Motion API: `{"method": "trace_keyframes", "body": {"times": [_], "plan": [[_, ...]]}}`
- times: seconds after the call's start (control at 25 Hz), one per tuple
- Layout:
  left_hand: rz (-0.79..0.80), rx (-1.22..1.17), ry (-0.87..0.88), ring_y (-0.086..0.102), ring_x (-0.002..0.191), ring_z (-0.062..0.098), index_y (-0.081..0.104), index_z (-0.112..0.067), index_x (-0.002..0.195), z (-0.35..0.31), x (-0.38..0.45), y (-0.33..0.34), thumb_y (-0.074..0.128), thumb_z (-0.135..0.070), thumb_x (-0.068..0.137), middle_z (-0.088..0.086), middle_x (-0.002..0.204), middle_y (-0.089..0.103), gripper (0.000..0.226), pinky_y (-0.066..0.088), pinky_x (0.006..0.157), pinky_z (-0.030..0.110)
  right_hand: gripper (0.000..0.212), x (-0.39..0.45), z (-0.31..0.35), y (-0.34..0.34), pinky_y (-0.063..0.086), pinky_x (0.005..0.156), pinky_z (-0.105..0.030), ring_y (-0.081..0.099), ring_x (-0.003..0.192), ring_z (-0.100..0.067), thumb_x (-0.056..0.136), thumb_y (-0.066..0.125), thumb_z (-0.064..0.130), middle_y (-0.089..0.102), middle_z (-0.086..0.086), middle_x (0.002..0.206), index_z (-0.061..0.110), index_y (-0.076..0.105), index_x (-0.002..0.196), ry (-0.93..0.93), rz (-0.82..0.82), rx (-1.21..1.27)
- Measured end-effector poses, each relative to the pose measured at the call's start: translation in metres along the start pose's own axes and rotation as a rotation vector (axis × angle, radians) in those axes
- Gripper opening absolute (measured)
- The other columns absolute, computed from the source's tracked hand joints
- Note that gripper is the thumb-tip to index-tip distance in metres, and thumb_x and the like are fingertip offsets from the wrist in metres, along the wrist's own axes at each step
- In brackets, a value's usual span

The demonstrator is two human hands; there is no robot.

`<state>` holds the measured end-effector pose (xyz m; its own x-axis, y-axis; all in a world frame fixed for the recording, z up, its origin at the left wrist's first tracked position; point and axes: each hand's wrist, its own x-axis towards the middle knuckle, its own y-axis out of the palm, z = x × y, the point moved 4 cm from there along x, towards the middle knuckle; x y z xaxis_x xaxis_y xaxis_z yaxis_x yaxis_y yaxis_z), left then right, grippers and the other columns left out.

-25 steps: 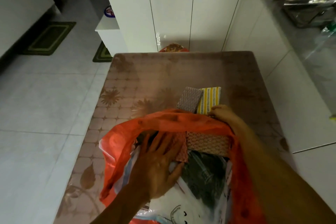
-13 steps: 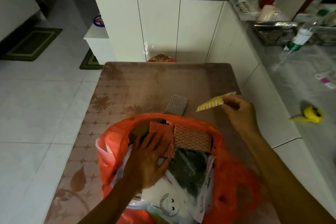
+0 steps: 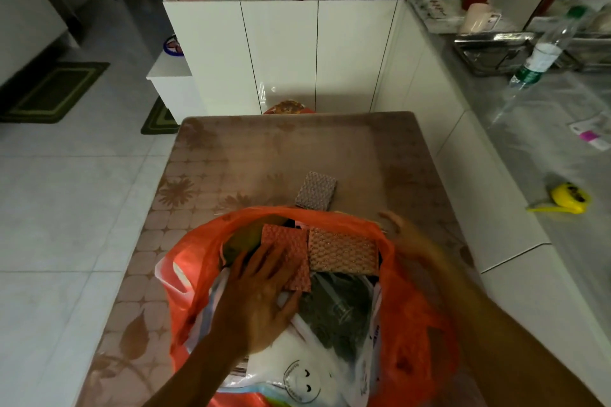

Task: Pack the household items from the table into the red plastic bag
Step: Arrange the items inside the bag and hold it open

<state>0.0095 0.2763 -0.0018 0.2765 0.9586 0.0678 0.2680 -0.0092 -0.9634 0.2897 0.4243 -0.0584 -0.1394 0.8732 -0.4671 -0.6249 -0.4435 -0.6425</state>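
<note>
The left hand (image 3: 261,294) is laid flat inside the red plastic bag (image 3: 413,317), its grip wide, fingers spread and pressed on a reddish scouring pad (image 3: 291,251). The right hand (image 3: 410,238) is blurred at the bag's far right rim; whether anything is held in its grip cannot be told. A second pink pad (image 3: 344,254) is seen just beside the first, with a dark packet (image 3: 337,307) and a white smiley-face bag (image 3: 291,370) nearer. The red bag is propped open on the desk (image 3: 264,149). One grey pad (image 3: 315,190) is left on the desk, just beyond the bag's rim.
</note>
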Motion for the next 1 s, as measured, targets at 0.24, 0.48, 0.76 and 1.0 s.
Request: {"method": "trace_keyframes", "body": {"times": [0.24, 0.48, 0.76, 1.0], "plan": [[0.033, 0.031, -0.013, 0.033, 0.137, 0.025, 0.043, -0.031, 0.138, 0.002, 0.001, 0.002, 0.043, -0.051, 0.087, 0.000, 0.145, 0.045, 0.054, 0.029, 0.106, 0.053, 0.031, 0.013, 0.003, 0.003, 0.045, 0.061, -0.024, 0.059, 0.077, -0.021, 0.088, 0.046, -0.013, 0.063, -0.014, 0.097, 0.011, 0.065, 0.095, 0.044, -0.056, 0.303], [0.013, 0.023, -0.022, 0.032, 0.138, 0.023, 0.041, -0.032, 0.139, -0.003, 0.003, 0.002, 0.042, -0.052, 0.088, -0.002, 0.146, 0.044, 0.055, 0.032, 0.106, 0.052, 0.066, 0.060, -0.004, 0.006, 0.055, 0.079, -0.040, 0.059, 0.105, -0.027, 0.083, 0.072, 0.023, 0.052, -0.010, 0.131, 0.010, 0.040, 0.140, 0.137, -0.092, 0.144], [-0.009, 0.021, -0.009, 0.032, 0.138, 0.022, 0.044, -0.031, 0.138, 0.001, 0.003, -0.001, 0.047, -0.051, 0.087, -0.002, 0.146, 0.043, 0.054, 0.034, 0.106, 0.053, 0.039, 0.064, -0.007, 0.016, 0.054, 0.069, -0.040, 0.063, 0.086, -0.023, 0.083, 0.072, 0.019, 0.062, -0.020, 0.115, 0.007, 0.051, 0.114, 0.124, -0.236, 0.427], [0.013, -0.012, -0.057, 0.029, 0.140, 0.017, 0.036, -0.039, 0.139, 0.004, 0.000, 0.002, 0.031, -0.054, 0.094, -0.009, 0.148, 0.039, 0.048, 0.022, 0.110, 0.045, 0.024, -0.079, 0.082, -0.025, 0.059, 0.068, -0.036, 0.072, 0.088, -0.027, 0.084, 0.064, 0.011, 0.073, -0.009, 0.101, 0.009, 0.062, 0.108, -0.102, -0.144, 1.093]]}}
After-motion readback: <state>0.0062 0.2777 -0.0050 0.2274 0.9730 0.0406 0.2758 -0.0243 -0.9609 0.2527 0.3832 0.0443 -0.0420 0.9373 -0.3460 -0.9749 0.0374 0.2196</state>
